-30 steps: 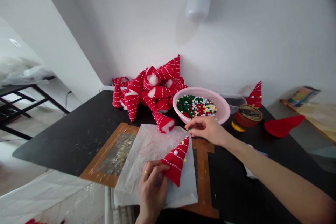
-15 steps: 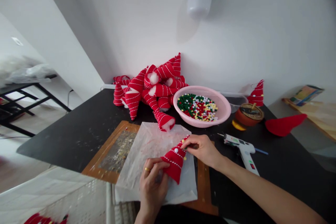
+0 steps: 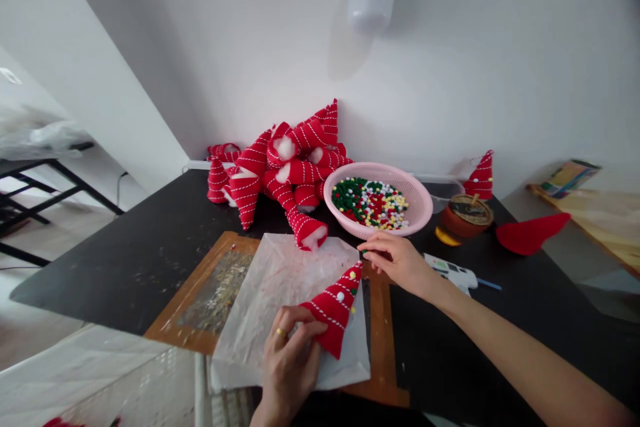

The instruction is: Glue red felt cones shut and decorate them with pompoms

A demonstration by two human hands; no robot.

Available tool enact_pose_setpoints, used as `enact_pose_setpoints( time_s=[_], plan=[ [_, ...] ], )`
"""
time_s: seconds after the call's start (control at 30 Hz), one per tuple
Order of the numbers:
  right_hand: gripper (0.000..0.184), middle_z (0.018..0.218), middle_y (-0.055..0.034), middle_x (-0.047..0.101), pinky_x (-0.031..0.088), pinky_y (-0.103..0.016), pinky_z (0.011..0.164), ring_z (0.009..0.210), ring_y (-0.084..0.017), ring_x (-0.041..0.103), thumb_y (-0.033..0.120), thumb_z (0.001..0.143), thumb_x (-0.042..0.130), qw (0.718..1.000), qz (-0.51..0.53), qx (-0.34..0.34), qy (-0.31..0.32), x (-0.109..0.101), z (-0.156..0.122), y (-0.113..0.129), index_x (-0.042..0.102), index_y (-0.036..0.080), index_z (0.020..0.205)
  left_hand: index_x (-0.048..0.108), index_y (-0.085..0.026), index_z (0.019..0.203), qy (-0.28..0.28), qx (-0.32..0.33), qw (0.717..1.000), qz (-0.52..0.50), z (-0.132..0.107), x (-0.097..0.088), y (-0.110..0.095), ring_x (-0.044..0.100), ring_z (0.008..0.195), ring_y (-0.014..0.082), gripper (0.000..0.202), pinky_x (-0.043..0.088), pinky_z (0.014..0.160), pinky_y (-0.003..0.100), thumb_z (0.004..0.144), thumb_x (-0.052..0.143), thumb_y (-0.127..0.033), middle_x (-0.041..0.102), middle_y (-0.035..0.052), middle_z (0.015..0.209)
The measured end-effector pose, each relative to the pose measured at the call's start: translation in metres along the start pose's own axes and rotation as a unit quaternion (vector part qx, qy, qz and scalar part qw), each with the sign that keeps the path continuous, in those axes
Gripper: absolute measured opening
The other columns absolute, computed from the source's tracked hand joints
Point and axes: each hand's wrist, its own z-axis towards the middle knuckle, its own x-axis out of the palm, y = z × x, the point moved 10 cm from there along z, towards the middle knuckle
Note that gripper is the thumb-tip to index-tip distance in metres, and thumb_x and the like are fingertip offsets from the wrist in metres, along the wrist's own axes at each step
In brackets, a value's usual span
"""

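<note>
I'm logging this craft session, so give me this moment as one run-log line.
left hand: holds red cone | right hand: pinches green pom-pom | nearby: pink basket, glue gun

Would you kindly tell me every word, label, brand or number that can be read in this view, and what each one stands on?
None can be read: the markings on the hot glue gun, the dark top of the round pot and the cover of the booklet are too small or blurred.
</note>
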Motion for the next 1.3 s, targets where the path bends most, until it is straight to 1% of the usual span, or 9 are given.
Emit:
enact_pose_setpoints(
  time_s=[0.07,0.17,0.23,0.43,0.7,0.87,1.07,1.2,1.3],
  plan=[
    [0.024,0.106,-0.0082,0.069,0.057,-0.030,0.068,0.070,-0.016,0.068,0.020,0.097,0.055,0.999,-0.043,-0.012,0.019,0.006,-0.002,0.001,0.076,0.020,0.109,0.068,-0.021,0.093,0.003,0.006,1.000,-0.003,0.001,0.000,-0.001,0.059,0.086,0.0168,0.027,0.051,0.076,0.029,0.086,0.054,0.001,0.060,0.0042,0.091],
    [0.027,0.115,-0.0080,0.071,0.055,-0.033,0.085,0.092,-0.021,0.070,0.015,0.098,0.054,0.995,-0.080,-0.026,0.048,0.017,-0.004,-0.002,0.076,0.021,0.111,0.067,-0.021,0.092,0.009,0.008,1.000,-0.007,0.002,0.002,-0.002,0.059,0.086,0.0168,0.026,0.051,0.076,0.029,0.085,0.055,0.001,0.060,0.0042,0.091],
    [0.028,0.116,-0.0066,0.073,0.053,-0.032,0.088,0.098,-0.021,0.069,0.014,0.098,0.054,0.995,-0.079,-0.025,0.063,0.022,-0.004,-0.007,0.077,0.022,0.111,0.067,-0.021,0.092,0.009,0.007,1.000,-0.008,0.002,0.002,-0.002,0.059,0.086,0.0167,0.026,0.051,0.075,0.029,0.085,0.056,0.001,0.060,0.0043,0.091],
    [0.029,0.107,-0.0060,0.074,0.052,-0.029,0.080,0.091,-0.020,0.070,0.017,0.099,0.054,0.993,-0.066,-0.011,0.094,0.031,-0.002,-0.026,0.079,0.023,0.113,0.068,-0.021,0.091,0.005,-0.001,1.000,-0.002,0.001,0.002,0.001,0.059,0.086,0.0172,0.025,0.051,0.076,0.029,0.086,0.055,0.000,0.061,0.0044,0.092],
    [0.026,0.095,-0.0054,0.072,0.049,-0.027,0.067,0.072,-0.017,0.067,0.020,0.096,0.055,0.995,-0.040,0.029,0.086,0.036,-0.003,-0.039,0.077,0.020,0.110,0.068,-0.021,0.093,0.009,-0.007,1.000,-0.004,-0.002,0.003,0.004,0.060,0.087,0.0173,0.027,0.051,0.077,0.030,0.085,0.055,0.001,0.061,0.0043,0.093],
    [0.022,0.076,-0.0017,0.071,0.048,-0.024,0.056,0.061,-0.015,0.066,0.018,0.094,0.054,0.994,-0.006,0.058,0.090,0.039,-0.006,-0.045,0.073,0.016,0.107,0.069,-0.022,0.091,0.003,-0.010,1.000,-0.002,0.001,0.001,0.003,0.061,0.086,0.0178,0.026,0.052,0.076,0.029,0.086,0.054,-0.001,0.062,0.0045,0.092],
    [0.024,0.104,-0.0053,0.071,0.051,-0.025,0.064,0.070,-0.014,0.067,0.016,0.091,0.061,0.993,-0.004,0.031,0.116,0.032,-0.012,-0.032,0.077,0.021,0.109,0.069,-0.022,0.088,-0.009,-0.030,0.999,0.013,0.000,-0.001,0.007,0.061,0.084,0.0169,0.026,0.052,0.073,0.028,0.086,0.054,-0.002,0.062,0.0040,0.090],
    [0.036,0.109,-0.0055,0.070,0.053,-0.026,0.073,0.080,-0.016,0.067,0.006,0.086,0.063,0.990,-0.079,-0.036,0.110,0.033,-0.016,-0.022,0.075,0.022,0.116,0.069,-0.022,0.088,-0.008,-0.030,0.999,0.012,0.001,-0.001,0.007,0.061,0.085,0.0167,0.025,0.052,0.075,0.028,0.087,0.054,-0.002,0.062,0.0040,0.091],
    [0.033,0.107,-0.0070,0.070,0.052,-0.031,0.086,0.094,-0.020,0.067,0.003,0.089,0.057,0.988,-0.112,-0.059,0.089,0.038,-0.017,-0.022,0.077,0.020,0.109,0.069,-0.022,0.089,-0.008,-0.023,1.000,0.008,0.002,-0.002,0.005,0.061,0.084,0.0163,0.024,0.051,0.074,0.028,0.087,0.055,-0.002,0.061,0.0039,0.091]
  ],
)
